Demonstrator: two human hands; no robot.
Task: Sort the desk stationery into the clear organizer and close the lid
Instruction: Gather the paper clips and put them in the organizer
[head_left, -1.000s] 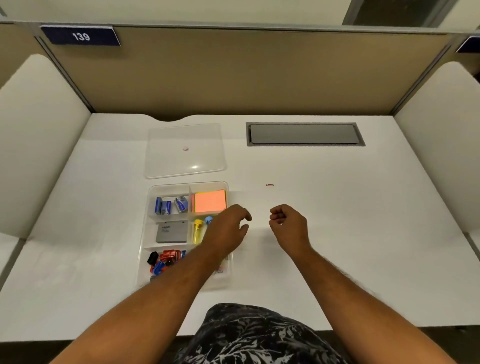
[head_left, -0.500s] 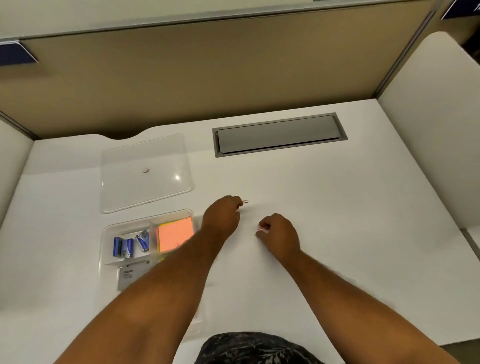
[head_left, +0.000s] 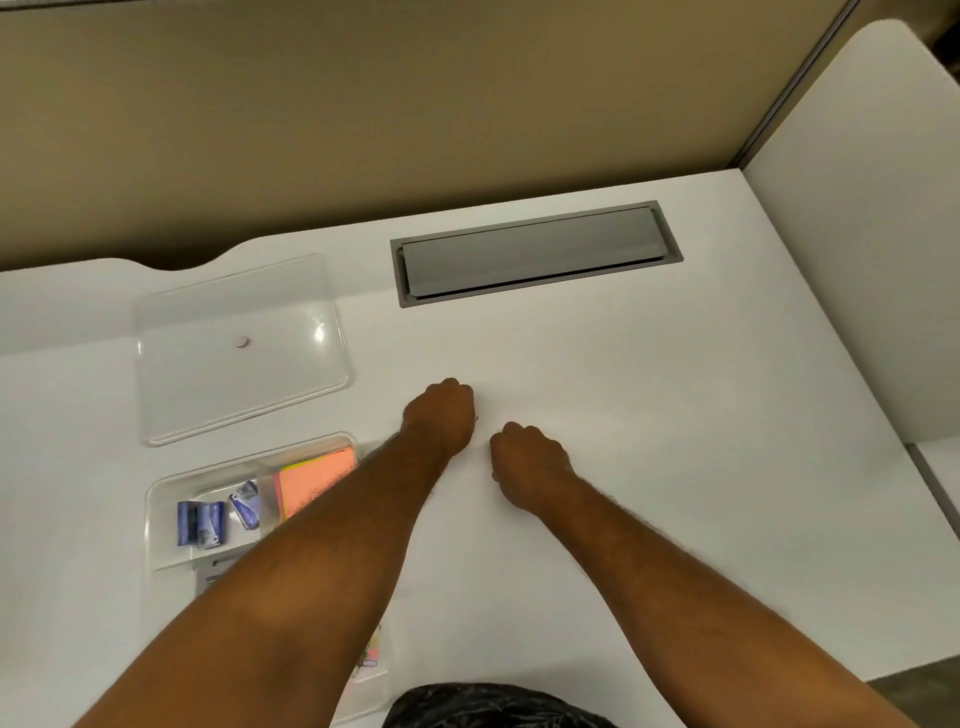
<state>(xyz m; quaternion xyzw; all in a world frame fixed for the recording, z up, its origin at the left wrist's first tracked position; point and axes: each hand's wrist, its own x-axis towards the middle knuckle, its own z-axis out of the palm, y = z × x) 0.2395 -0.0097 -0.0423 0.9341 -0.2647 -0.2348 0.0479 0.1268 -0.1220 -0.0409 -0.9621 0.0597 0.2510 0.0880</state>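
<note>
I hold my left hand (head_left: 441, 415) curled over something tiny (probably a paper clip); my right hand (head_left: 527, 460) is fisted, contents unclear. Carry it low to the organizer (head_left: 156, 499).

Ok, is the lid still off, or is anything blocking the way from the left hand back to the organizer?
The lid lies on the desk behind the organizer, so its top is uncovered. Nothing visible lies on the desk between the left hand and the organizer; only the person's own left forearm crosses above the compartments.
</note>
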